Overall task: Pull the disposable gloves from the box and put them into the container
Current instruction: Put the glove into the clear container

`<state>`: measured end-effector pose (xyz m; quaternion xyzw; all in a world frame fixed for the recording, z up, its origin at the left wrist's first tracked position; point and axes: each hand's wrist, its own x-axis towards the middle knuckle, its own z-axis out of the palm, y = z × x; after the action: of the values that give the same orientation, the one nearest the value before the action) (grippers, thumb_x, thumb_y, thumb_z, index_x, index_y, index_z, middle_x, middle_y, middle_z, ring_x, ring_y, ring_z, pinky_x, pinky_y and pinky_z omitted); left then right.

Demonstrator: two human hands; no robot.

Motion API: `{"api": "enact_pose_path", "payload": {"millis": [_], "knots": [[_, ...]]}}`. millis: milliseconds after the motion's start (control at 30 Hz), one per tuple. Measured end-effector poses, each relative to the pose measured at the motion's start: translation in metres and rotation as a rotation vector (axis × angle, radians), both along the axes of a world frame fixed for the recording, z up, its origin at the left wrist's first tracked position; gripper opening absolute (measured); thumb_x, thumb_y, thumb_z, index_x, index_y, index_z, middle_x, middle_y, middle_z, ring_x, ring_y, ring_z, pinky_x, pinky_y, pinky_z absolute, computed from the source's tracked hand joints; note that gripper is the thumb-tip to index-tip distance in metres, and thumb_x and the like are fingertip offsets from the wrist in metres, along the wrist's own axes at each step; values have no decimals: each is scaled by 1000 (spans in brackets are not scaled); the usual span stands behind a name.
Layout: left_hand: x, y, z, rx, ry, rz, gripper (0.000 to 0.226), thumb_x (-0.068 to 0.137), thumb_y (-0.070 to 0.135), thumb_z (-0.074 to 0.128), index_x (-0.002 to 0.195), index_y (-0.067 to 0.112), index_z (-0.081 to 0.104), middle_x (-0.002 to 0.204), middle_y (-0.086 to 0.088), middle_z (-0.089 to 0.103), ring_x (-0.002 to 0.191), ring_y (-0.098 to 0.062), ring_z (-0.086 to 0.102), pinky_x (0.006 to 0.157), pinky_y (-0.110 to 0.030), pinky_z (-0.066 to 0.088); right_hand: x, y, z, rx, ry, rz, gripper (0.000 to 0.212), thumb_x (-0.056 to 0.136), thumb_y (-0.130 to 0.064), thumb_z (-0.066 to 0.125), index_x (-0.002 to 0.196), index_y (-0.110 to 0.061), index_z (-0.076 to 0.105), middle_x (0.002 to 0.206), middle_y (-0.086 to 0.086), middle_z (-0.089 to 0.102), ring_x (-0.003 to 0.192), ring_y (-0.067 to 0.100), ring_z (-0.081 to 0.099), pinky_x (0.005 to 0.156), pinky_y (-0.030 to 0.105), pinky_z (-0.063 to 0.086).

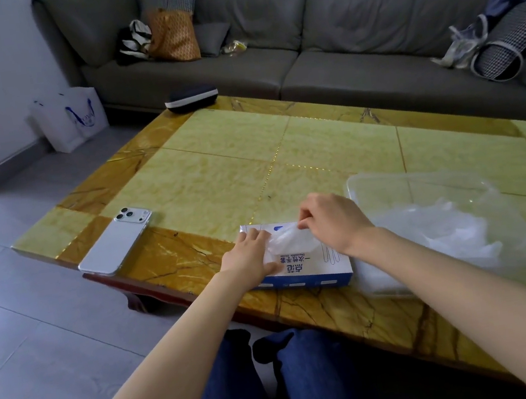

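Left hand (250,256), fingers flat, presses the box (313,269) printed "一次性手套"; right hand (329,220) pinches a clear glove (289,240).

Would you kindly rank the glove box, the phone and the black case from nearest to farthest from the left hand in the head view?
1. glove box, directly under the left hand.
2. phone, to its left, near table edge.
3. black case, far table edge.

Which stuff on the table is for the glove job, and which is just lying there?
For the job: glove box, glove, clear container, left hand, right hand.
Just lying about: phone, dark case.
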<state>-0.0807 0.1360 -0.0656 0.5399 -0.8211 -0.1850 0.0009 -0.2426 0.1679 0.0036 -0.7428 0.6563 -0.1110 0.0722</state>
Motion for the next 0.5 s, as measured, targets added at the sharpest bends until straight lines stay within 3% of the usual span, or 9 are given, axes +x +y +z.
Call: {"api": "enact_pose_path", "payload": {"millis": [200, 500], "knots": [[2, 0, 1, 11, 27, 5, 67, 85, 45, 62, 141, 24, 31, 142, 4, 33, 130, -17, 32, 92, -39, 48, -20, -1, 12, -114, -115, -106, 13, 92, -16, 59, 79, -12, 58, 87, -1, 58, 77, 15, 53, 68, 24, 37], [2, 2, 2, 12, 83, 4, 63, 85, 41, 65, 138, 23, 36, 141, 3, 36, 129, -17, 35, 97, -37, 43, -37, 1, 13, -136, -212, -198, 17, 96, -12, 50, 85, -12, 62, 77, 3, 65, 73, 22, 62, 72, 36, 53]]}}
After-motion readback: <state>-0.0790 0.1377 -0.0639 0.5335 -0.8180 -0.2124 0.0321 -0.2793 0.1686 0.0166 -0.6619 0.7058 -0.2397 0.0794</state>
